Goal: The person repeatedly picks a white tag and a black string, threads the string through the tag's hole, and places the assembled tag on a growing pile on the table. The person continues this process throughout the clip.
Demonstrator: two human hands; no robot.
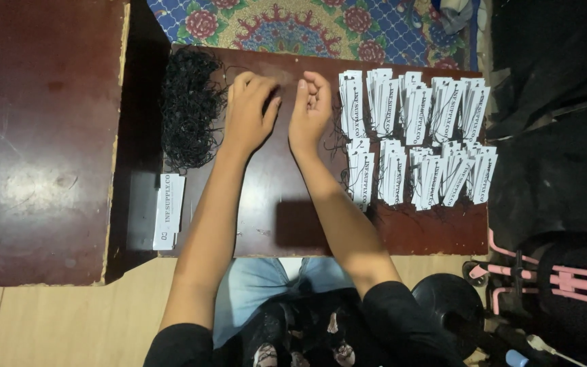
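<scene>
My left hand (248,112) rests palm down on a low dark brown table (273,211), fingers curled near a thin black string that trails from a tangled pile of black strings (190,109) at its left. My right hand (311,109) sits beside it with fingers pinched together; what it pinches is too small to tell, maybe a string end. To the right of my right hand lie two rows of white rectangular paper tags (412,136) with black strings attached. A small stack of white tags (169,211) lies at the table's left edge.
A larger dark brown table (42,136) stands to the left. A patterned floral rug (307,27) lies beyond the table. Black fabric (552,102) and a pink-framed object (552,278) sit to the right. My knees are under the near edge.
</scene>
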